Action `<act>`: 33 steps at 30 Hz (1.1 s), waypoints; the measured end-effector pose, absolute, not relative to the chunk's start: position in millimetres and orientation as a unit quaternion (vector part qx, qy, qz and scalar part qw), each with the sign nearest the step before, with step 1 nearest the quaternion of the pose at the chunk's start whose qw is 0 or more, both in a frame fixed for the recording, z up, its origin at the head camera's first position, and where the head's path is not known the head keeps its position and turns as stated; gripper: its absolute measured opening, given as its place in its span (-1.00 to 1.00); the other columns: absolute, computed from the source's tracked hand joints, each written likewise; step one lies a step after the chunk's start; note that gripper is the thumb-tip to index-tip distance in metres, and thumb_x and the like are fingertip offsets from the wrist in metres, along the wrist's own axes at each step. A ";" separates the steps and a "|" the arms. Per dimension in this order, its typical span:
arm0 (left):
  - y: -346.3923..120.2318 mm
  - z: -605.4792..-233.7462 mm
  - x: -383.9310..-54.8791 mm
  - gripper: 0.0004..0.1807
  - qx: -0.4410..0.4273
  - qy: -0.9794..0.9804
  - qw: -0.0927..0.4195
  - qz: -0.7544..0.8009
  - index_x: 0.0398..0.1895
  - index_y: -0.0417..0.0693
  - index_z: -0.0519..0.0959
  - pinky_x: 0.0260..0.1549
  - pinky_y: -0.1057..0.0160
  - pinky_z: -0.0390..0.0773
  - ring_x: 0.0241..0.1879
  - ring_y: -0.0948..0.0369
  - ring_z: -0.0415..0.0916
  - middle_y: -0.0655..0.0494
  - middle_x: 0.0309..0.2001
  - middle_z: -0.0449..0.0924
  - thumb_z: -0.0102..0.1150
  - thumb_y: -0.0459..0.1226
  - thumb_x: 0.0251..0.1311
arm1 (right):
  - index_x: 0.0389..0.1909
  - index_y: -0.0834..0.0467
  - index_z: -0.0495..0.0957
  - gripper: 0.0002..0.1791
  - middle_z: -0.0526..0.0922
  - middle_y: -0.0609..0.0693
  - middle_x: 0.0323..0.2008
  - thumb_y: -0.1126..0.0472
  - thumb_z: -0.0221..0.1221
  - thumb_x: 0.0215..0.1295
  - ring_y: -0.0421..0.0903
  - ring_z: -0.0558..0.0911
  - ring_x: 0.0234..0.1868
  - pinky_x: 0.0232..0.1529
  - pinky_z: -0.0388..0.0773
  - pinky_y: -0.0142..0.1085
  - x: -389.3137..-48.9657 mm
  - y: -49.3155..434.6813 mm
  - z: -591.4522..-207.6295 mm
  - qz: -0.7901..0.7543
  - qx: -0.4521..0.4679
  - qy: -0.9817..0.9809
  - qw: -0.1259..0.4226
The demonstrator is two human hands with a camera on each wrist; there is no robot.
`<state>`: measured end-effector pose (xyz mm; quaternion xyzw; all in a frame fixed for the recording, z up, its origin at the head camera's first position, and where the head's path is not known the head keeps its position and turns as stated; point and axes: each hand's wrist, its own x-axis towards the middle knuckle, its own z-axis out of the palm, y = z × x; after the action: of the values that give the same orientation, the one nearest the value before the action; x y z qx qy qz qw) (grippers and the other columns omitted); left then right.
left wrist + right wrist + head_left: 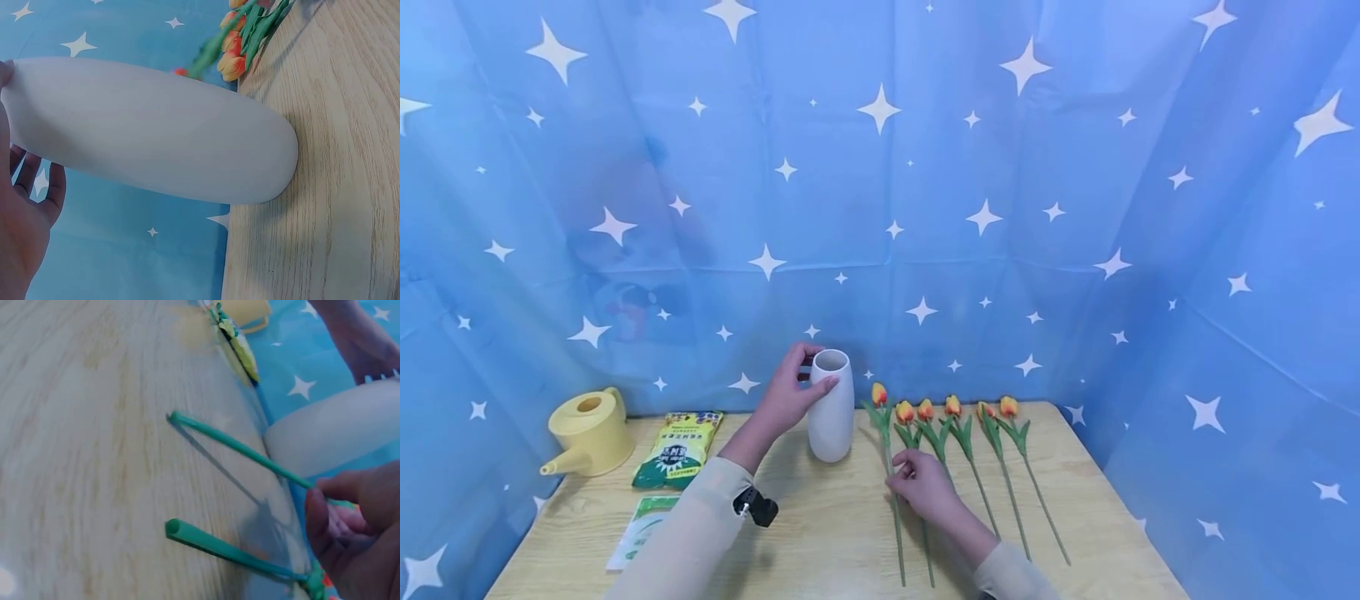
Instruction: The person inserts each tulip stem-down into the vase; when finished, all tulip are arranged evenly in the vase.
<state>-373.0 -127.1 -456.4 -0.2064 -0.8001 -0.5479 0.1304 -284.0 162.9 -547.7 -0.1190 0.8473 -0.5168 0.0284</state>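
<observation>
A tall white vase (832,425) is upright toward the back of the wooden table, its mouth facing up. My left hand (790,396) grips it near the rim, thumb on the near side and the other fingers partly hidden behind. In the left wrist view, the smooth vase body (150,131) fills the middle. My right hand (928,492) pinches the green stem (237,445) of the leftmost orange-and-yellow tulip (880,394) between thumb and forefinger. The stem's lower end shows close over its shadow in the right wrist view. Several more tulips (1009,408) lie in a row to the right.
At the left stands a yellow watering can (591,437). Beside it lies a green-and-yellow bag (679,450), with a white-and-green packet (640,529) nearer, partly covered by my left sleeve. A blue curtain (880,183) with white stars hangs behind the table (820,533).
</observation>
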 end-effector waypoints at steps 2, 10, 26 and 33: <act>-127.2 -457.1 -373.4 -0.42 -0.205 -0.801 0.128 -0.547 0.37 0.00 0.48 0.24 -0.24 0.62 0.25 -0.11 0.55 -0.04 0.25 0.57 0.49 -0.03 0.45 | 0.11 0.42 0.60 -0.69 0.64 0.03 -0.39 0.37 0.38 0.47 -0.07 0.67 -0.52 -0.56 0.59 -0.31 -283.9 162.0 -545.9 -0.529 -0.116 0.840 0.029; -127.3 -459.6 -373.6 -0.41 -0.195 -0.800 0.119 -0.555 0.37 0.04 0.48 0.24 -0.26 0.62 0.27 -0.14 0.54 -0.04 0.26 0.56 0.52 -0.04 0.43 | 0.12 0.35 0.54 -0.75 0.62 0.12 -0.28 0.40 0.31 0.53 -0.02 0.70 -0.51 -0.44 0.76 -0.19 -284.7 160.1 -537.3 -0.590 -0.099 0.801 0.023; -128.7 -455.8 -374.5 -0.40 -0.188 -0.800 0.111 -0.559 0.38 0.05 0.49 0.17 -0.24 0.68 0.25 -0.15 0.58 -0.05 0.27 0.56 0.52 0.00 0.42 | 0.20 0.30 0.46 -0.68 0.69 0.19 -0.19 0.46 0.29 0.55 0.12 0.81 -0.32 -0.20 0.85 -0.04 -305.6 169.4 -501.0 -0.634 -0.098 0.767 0.003; -128.5 -456.6 -373.5 -0.39 -0.185 -0.801 0.106 -0.559 0.39 0.06 0.49 0.17 -0.24 0.69 0.28 -0.14 0.57 -0.04 0.29 0.56 0.52 0.01 0.42 | 0.12 0.20 0.45 -0.71 0.66 0.20 -0.20 0.46 0.30 0.54 0.13 0.82 -0.27 -0.11 0.84 0.07 -313.2 168.8 -488.9 -0.654 -0.081 0.752 -0.017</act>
<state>-373.5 -128.5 -456.6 -0.1853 -0.8009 -0.5594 0.1059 -313.2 168.8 -488.9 -0.0808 0.7517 -0.6544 -0.0173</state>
